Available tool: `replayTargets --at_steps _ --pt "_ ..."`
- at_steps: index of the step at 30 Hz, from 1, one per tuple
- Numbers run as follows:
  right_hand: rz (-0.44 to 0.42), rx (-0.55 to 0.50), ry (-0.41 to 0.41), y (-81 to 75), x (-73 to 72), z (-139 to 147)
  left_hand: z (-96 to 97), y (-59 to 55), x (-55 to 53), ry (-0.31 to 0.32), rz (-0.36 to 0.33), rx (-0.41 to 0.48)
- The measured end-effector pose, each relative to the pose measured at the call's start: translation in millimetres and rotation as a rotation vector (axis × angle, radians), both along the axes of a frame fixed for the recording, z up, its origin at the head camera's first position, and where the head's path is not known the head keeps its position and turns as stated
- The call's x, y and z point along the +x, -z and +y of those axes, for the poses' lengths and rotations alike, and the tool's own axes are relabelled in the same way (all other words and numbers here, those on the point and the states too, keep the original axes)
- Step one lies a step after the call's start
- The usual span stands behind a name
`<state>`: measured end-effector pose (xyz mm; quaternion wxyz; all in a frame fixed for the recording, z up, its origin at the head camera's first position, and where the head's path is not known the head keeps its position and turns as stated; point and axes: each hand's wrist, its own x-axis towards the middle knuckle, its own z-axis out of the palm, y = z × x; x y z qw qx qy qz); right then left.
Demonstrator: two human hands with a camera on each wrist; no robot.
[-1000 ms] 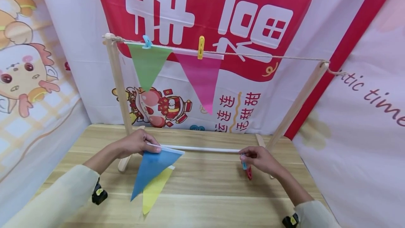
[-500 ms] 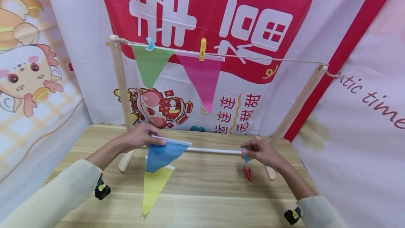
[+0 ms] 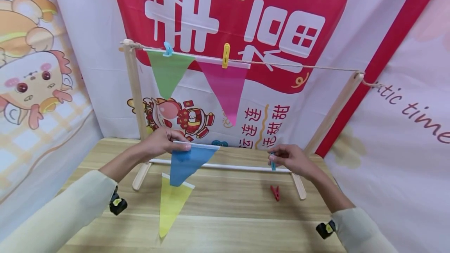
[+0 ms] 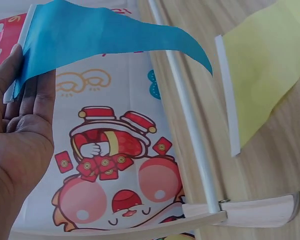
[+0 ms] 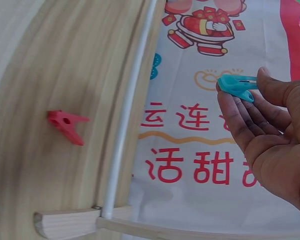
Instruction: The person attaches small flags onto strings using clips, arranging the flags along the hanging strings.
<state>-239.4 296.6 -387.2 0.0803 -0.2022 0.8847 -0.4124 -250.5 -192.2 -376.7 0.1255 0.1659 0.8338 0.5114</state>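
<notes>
Left grip (image 3: pixel 163 142) holding blue pennant (image 3: pixel 191 163), right grip (image 3: pixel 291 159) pinching blue clip (image 3: pixel 273 165), yellow pennant (image 3: pixel 173 202) on wooden table (image 3: pixel 239 206)

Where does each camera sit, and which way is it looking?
Head: on the person's head, looking forward and down at the left hand, right hand and hanging pink flag; both forearms and sleeves show.
Left wrist: on that wrist, facing the blue flag its hand pinches; only that hand shows.
Right wrist: on that wrist, facing the blue clip its hand pinches, plus the red clip; only that hand shows.
Both wrist views share the white rod.
</notes>
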Motion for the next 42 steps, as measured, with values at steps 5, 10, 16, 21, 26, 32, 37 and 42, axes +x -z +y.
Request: replayTargets --at_steps 5,10,16,21,26,32,37,42 --pt "0.022 0.014 0.003 -9.7 -3.6 -2 0.0 -9.5 -0.9 -0.016 0.038 0.01" --pt "0.037 0.033 0.017 -22.1 -7.6 -3 0.7 -19.4 -4.7 -0.016 0.075 0.025" --pt "0.058 0.056 0.031 -38.6 -11.3 -6 3.4 -32.7 -8.0 -0.027 0.114 0.019" --pt "0.08 0.074 0.035 -50.8 -12.0 -8 6.5 -46.1 -10.5 -0.043 0.145 0.009" --pt "0.112 0.07 0.026 -60.4 -12.9 -11 10.8 -56.0 -14.2 -0.058 0.205 0.034" --pt "0.139 0.066 0.022 -67.9 -14.0 -14 15.9 -63.8 -15.6 -0.11 0.194 0.024" --pt "0.174 0.07 0.008 -75.2 -13.2 -17 20.4 -68.6 -14.2 -0.12 0.189 -0.012" --pt "0.19 0.06 0.009 -85.3 -11.8 -20 25.9 -78.0 -16.0 -0.115 0.148 0.041"
